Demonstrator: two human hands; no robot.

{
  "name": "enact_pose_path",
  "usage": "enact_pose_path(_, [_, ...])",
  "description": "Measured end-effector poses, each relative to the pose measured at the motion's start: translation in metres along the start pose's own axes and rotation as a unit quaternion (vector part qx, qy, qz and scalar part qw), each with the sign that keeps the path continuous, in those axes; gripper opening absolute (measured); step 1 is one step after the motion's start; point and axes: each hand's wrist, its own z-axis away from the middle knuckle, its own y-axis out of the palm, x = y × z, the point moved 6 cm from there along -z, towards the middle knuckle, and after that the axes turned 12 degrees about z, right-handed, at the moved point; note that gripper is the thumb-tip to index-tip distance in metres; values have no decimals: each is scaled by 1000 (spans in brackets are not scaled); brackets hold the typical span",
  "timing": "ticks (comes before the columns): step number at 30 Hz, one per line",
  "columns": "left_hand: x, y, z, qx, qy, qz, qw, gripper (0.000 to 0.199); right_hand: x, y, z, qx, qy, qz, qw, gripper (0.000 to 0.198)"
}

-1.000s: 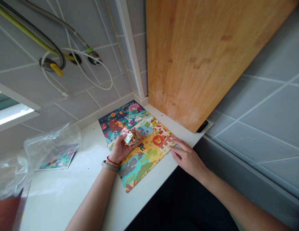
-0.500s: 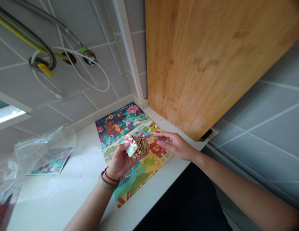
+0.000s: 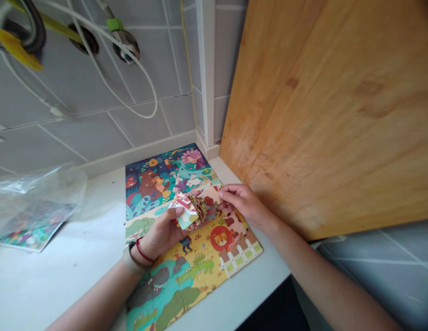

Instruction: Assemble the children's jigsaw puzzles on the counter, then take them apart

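Note:
A thick stack of jigsaw puzzle pieces [image 3: 189, 212] rests in my left hand [image 3: 167, 232], the thumb pressed on its top piece. My right hand [image 3: 243, 201] pinches a pinkish puzzle piece [image 3: 211, 195] with a dark red patch, just beside the stack. Under both hands lies a joined animal puzzle [image 3: 203, 269] with a lion, a crocodile and a white fence; my hands cover part of it. Behind it, a dark blue forest puzzle [image 3: 148, 177] with rabbits and a bear lies toward the wall.
A clear plastic bag [image 3: 67, 181] with a printed picture sheet [image 3: 29, 227] lies on the white counter [image 3: 86, 271] at left. A large wooden board [image 3: 324, 119] leans along the right. A white cable [image 3: 155, 92] and hoses hang on the tiled wall.
My right hand, fingers loosely extended before, now pinches a puzzle piece beside the stack. My left hand still holds the stack. The view has shifted, bringing the wooden board closer.

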Motion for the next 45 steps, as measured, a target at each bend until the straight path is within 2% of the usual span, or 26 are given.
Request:
enact_pose_path(4, [6, -9, 0, 3, -14, 26, 1000, 52, -8, -2, -2, 25, 20, -51, 998, 29])
enact_pose_path(7, [7, -12, 0, -4, -10, 34, 999, 55, -8, 1, 1, 47, 31, -73, 996, 63])
enact_pose_path(9, [7, -13, -1, -10, -6, 37, 999, 56, -7, 3, 3, 63, 28, -66, 995, 71])
enact_pose_path(12, [5, -14, -2, -29, 3, 56, 998, 59, -7, 5, 3, 76, 18, -41, 996, 52])
enact_pose_path(15, [1, -17, -2, -48, 23, 79, 995, 64, -10, 2, 0, 54, 16, -27, 998, 33])
enact_pose_path(18, [0, -19, -1, -63, 29, 104, 992, 63, -11, -5, -1, 25, 8, -21, 999, 33])
enact_pose_path(20, [-1, -20, -1, -71, 31, 117, 990, 61, -9, -6, 1, 35, 2, -28, 999, 45])
enact_pose_path(22, [0, -21, -1, -81, 28, 125, 988, 59, -7, -2, 4, 78, 10, -32, 996, 67])
enact_pose_path(23, [0, -21, -1, -87, 27, 127, 988, 58, -7, 0, 7, 107, 18, -25, 994, 71])
enact_pose_path(25, [0, -21, -2, -97, 26, 129, 987, 58, -7, 4, 10, 143, 28, -3, 989, 61])
enact_pose_path(27, [-1, -20, -3, -93, 26, 130, 987, 58, -8, 3, 11, 147, 22, 26, 989, 41])
enact_pose_path(29, [-1, -20, -4, -83, 29, 127, 988, 58, -8, 1, 12, 140, 10, 58, 988, 29])
enact_pose_path(33, [-3, -23, -5, -80, 43, 123, 988, 56, -7, 2, 13, 144, -7, 127, 981, 24])
enact_pose_path(36, [-4, -24, -5, -76, 48, 129, 988, 56, -6, 10, 16, 184, -17, 167, 968, 20])
enact_pose_path(42, [-3, -23, -5, -55, 31, 139, 988, 54, 1, 21, 16, 207, -134, 293, 924, 14])
enact_pose_path(45, [-4, -19, -5, -51, 29, 109, 992, 55, 3, 23, 16, 195, -162, 326, 911, 13])
